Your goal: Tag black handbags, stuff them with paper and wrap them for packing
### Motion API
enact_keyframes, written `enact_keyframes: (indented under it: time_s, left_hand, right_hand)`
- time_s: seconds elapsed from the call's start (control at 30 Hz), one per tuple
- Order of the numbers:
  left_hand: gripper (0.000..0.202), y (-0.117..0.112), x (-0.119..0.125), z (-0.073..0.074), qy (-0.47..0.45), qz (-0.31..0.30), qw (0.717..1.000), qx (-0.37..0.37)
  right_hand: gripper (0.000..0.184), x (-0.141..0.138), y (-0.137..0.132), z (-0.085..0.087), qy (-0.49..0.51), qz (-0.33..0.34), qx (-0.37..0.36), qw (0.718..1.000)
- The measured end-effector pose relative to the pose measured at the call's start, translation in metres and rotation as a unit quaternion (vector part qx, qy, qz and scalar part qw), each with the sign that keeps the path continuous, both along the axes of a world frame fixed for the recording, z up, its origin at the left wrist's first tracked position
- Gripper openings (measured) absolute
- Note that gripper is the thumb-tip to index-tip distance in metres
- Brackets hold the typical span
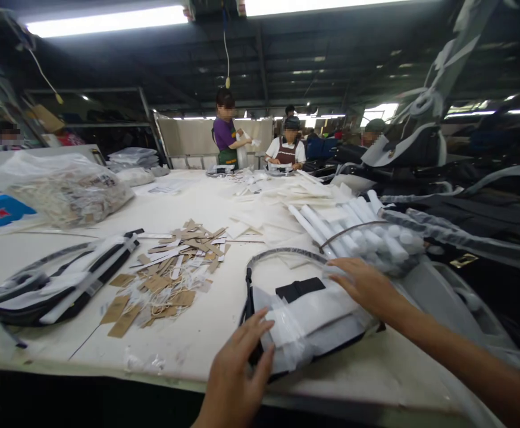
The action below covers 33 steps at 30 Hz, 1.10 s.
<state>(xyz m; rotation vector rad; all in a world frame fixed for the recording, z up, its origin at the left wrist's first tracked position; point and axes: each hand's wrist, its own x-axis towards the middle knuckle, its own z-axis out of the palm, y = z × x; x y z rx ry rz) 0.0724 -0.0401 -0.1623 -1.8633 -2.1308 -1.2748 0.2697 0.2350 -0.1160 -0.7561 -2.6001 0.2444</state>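
A black handbag (326,324) lies before me at the table's front, its front covered with white sheet and clear plastic wrap. Its handle (287,252), wrapped in plastic, arches toward the far side. My left hand (240,362) rests at the bag's near left edge with fingers spread. At the upper right of the bag is my right hand (367,286), fingers stretched out over the wrapping near the handle's end; their tips are partly blurred. A folded black piece (300,288) shows at the top of the white sheet.
Brown and white paper tags (175,267) with strings lie heaped left of centre. Another wrapped bag (59,285) is further left, beneath a filled plastic sack (72,190). White foam rolls (353,232) and black bags (474,226) crowd the right. Two people work across the table (188,202).
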Motion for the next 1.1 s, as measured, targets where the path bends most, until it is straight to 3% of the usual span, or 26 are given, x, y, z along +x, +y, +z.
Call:
enact_keyframes:
  time_s: [0.1, 0.23, 0.3, 0.4, 0.5, 0.63, 0.73, 0.83, 0.9, 0.97, 1.1]
  left_hand:
    - [0.040, 0.008, -0.025, -0.006, -0.150, 0.072, 0.986, -0.013]
    - [0.058, 0.030, -0.033, -0.021, -0.400, 0.086, 0.909, -0.078]
    - [0.061, 0.038, -0.029, -0.024, -0.440, 0.095, 0.890, -0.075]
    - [0.067, 0.038, -0.023, -0.020, -0.428, 0.103, 0.897, -0.031]
    - [0.074, 0.028, -0.023, 0.000, -0.376, 0.111, 0.919, 0.053]
    - [0.070, 0.014, -0.031, 0.044, -0.336, 0.087, 0.925, 0.158]
    - [0.065, 0.014, -0.043, 0.076, -0.339, 0.048, 0.922, 0.182]
    - [0.066, 0.026, -0.055, 0.105, -0.382, 0.009, 0.909, 0.163]
    - [0.066, 0.036, -0.057, 0.123, -0.418, -0.040, 0.898, 0.132]
    - [0.066, 0.045, -0.053, 0.138, -0.424, -0.090, 0.895, 0.101]
    - [0.057, 0.053, -0.035, 0.151, -0.349, -0.120, 0.928, 0.054]
  right_hand:
    - [0.047, 0.053, 0.007, -0.016, -0.033, -0.129, 0.012, 0.991]
    - [0.056, 0.073, 0.001, -0.037, -0.053, -0.162, -0.063, 0.983]
    - [0.062, 0.069, -0.007, -0.041, -0.020, -0.167, -0.089, 0.982]
    - [0.069, 0.060, -0.020, -0.038, 0.041, -0.171, -0.121, 0.977]
    - [0.073, 0.052, -0.028, -0.031, 0.116, -0.172, -0.134, 0.969]
    - [0.079, 0.033, -0.027, -0.031, 0.207, -0.155, -0.160, 0.953]
    - [0.075, 0.018, -0.032, -0.034, 0.245, -0.156, -0.135, 0.947]
    - [0.062, 0.004, -0.048, -0.025, 0.304, -0.129, -0.091, 0.939]
    - [0.051, -0.008, -0.062, -0.009, 0.336, -0.067, -0.141, 0.929]
    - [0.049, -0.023, -0.073, 0.012, 0.342, 0.008, -0.242, 0.908]
    - [0.061, -0.058, -0.084, 0.054, 0.359, 0.135, -0.430, 0.817]
